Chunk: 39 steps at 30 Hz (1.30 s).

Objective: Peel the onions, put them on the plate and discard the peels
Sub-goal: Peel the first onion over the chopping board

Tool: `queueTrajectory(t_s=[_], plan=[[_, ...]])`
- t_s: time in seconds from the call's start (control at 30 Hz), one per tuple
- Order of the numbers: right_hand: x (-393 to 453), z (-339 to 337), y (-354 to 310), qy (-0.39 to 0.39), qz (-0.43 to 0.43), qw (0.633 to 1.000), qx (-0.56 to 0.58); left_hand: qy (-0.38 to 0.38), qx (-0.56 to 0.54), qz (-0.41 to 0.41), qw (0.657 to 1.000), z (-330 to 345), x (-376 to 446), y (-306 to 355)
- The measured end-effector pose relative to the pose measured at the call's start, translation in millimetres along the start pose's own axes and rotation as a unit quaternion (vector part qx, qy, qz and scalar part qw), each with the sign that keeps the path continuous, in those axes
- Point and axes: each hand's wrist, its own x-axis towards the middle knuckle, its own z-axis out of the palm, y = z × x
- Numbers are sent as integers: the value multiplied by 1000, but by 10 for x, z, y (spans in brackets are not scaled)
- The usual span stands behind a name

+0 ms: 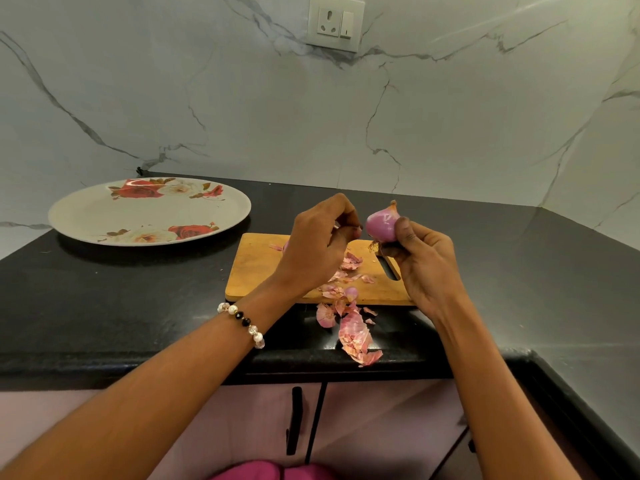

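Fingers (403, 226) of the right hand (420, 268) are curled round the lower half of a pink onion (381, 223), holding it upright above the far edge of the wooden cutting board (263, 271), root tuft downward and a dry tip of skin pointing up. Fingers of the left hand (320, 244) are bunched together just beside the onion's left flank; whether they pinch a scrap of skin cannot be told. A beaded bracelet (242, 322) circles the left wrist.

Step in hand, by judgement: peeling, nearly finished, since the bulb looks glossy and mostly bare. The next move calls for stripping the remaining tip and root skin, then carrying the onion leftward to the floral plate (104, 220), which holds no onion and lies well apart from the board.

Loose peels (355, 336) are scattered over the board's near half and spill onto the black desk (121, 306), the largest lying close to the front edge, where it could slip off. Part of a second pink piece shows behind the left hand; what it is cannot be told. Open dark surface lies between board and plate, giving an unobstructed path. A marble wall with a socket (335, 24) closes off the back.
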Motion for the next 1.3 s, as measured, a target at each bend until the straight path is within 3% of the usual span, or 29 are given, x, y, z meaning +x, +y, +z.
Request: queueTrajectory(t_s=[0.5,0.9,1.3], plan=[[-61,41,9,-74,-11,996,-42,-4,29,32,999,15,11,-33],[-71,24,15,-88,-3,995,-37,-115,74,25,990,63,-36,-39],[-13,-3,50,-7,46,998,40,-140,61,-10,988,98,-39,25]])
